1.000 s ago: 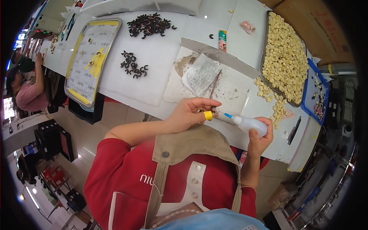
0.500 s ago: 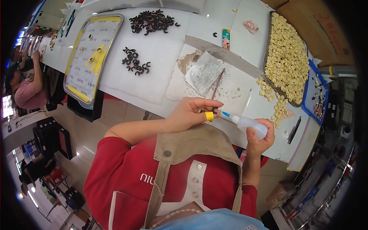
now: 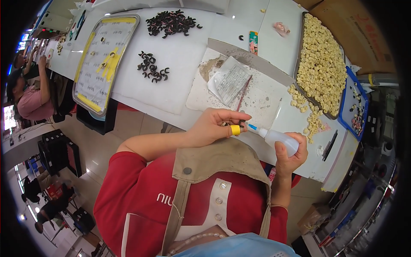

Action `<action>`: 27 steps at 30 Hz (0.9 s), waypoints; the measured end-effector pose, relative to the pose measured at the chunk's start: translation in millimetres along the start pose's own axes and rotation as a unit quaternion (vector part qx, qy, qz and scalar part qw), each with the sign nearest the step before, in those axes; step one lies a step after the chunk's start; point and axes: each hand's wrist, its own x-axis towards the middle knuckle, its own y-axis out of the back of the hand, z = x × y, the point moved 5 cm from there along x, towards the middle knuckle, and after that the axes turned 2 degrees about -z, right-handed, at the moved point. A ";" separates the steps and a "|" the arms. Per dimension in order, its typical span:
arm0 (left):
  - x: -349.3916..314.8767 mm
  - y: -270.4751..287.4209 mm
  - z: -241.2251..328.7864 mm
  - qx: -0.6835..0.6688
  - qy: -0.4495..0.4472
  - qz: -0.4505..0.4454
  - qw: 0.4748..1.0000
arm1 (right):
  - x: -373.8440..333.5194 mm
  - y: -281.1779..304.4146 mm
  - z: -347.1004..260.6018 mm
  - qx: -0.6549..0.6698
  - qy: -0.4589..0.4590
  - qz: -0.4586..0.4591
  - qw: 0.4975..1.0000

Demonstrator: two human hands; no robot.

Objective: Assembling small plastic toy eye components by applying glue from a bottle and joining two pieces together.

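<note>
Close in front of my chest, my left hand (image 3: 210, 127) pinches a small dark piece (image 3: 242, 123) between thumb and fingers. A yellow band (image 3: 235, 129) wraps one of its digits. My right hand (image 3: 294, 157) is closed round a translucent white squeeze bottle (image 3: 280, 141), tilted so its blue nozzle tip (image 3: 252, 127) points at the dark piece. The tip is right beside the piece; whether they touch I cannot tell. Beyond my hands lies a stained white board (image 3: 199, 92) with a paper sheet (image 3: 231, 77) and a thin reddish stick (image 3: 244, 93).
Black curved pieces lie in a large pile (image 3: 171, 23) and a smaller one (image 3: 152, 68). A taped tray (image 3: 90, 79) overhangs the left edge. At right, cream pieces (image 3: 321, 64) heap in a dark tray, some spilling over, beside a blue tray (image 3: 361, 96). A co-worker (image 3: 34, 100) sits far left.
The whole view has shifted very slightly. My hands keep the same grip, the nozzle still by the dark piece. In the background at lower left, a figure has moved.
</note>
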 end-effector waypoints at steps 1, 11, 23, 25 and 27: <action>0.0 -0.4 -0.3 0.004 0.002 -0.001 1.000 | -0.1 0.2 0.2 -0.001 -0.001 -0.003 1.000; 0.5 -4.9 1.8 -0.010 -0.001 -0.001 1.000 | -2.4 6.7 -0.3 0.012 0.001 0.011 1.000; -2.2 -2.3 1.7 0.028 -0.037 0.007 0.999 | -3.2 3.8 -8.9 -0.013 0.067 0.001 0.998; -2.1 -2.0 2.5 0.043 -0.041 0.004 0.998 | -3.4 3.5 -8.9 -0.013 0.063 -0.002 0.998; -2.2 -1.2 2.3 0.043 -0.044 0.004 0.998 | -3.0 2.8 -9.0 -0.014 0.064 -0.004 0.998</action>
